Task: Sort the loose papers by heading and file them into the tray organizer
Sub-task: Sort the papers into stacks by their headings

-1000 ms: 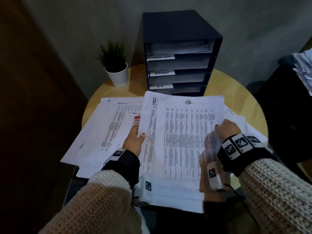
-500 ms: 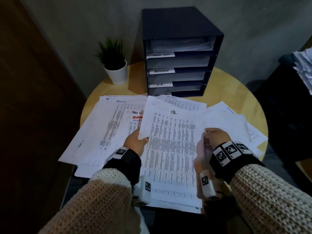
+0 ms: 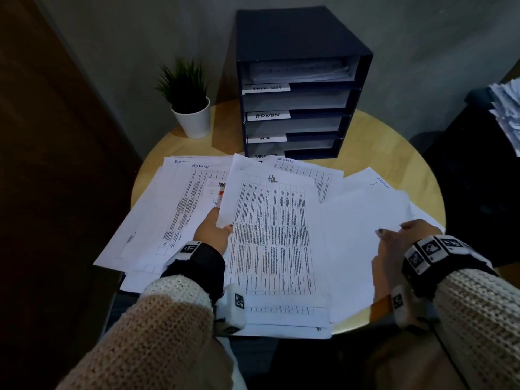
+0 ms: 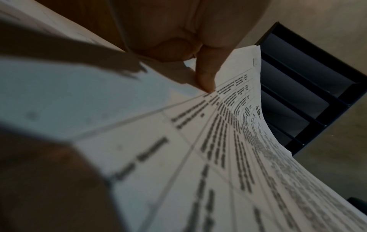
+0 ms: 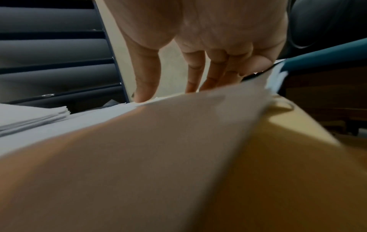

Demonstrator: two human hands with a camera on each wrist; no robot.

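A dark blue tray organizer (image 3: 298, 80) stands at the back of the table, its slots labelled ADMIN, H.R and SECURITY; the top slot holds papers. Loose sheets cover the table in front of it. My left hand (image 3: 222, 225) pinches the left edge of a stack topped by a sheet headed HR (image 3: 270, 235), thumb on top, as the left wrist view shows for the hand (image 4: 198, 78) and the sheet (image 4: 228, 141). My right hand (image 3: 391, 230) rests with straight fingers on a blank-faced sheet (image 3: 360, 235) at the right; in the right wrist view its fingertips (image 5: 143, 97) touch that sheet (image 5: 158, 133).
ADMIN sheets (image 3: 174, 209) lie at the left, a SECURITY sheet (image 3: 309, 170) behind the HR stack, another ADMIN sheet (image 3: 382, 182) at the right. A potted plant (image 3: 191, 108) stands left of the organizer on the round wooden table (image 3: 394, 142). A separate paper pile (image 3: 506, 108) sits off to the right.
The HR stack has come down and shifted left in my left hand. My right hand has let go of its right edge and moved right onto the blank sheet.
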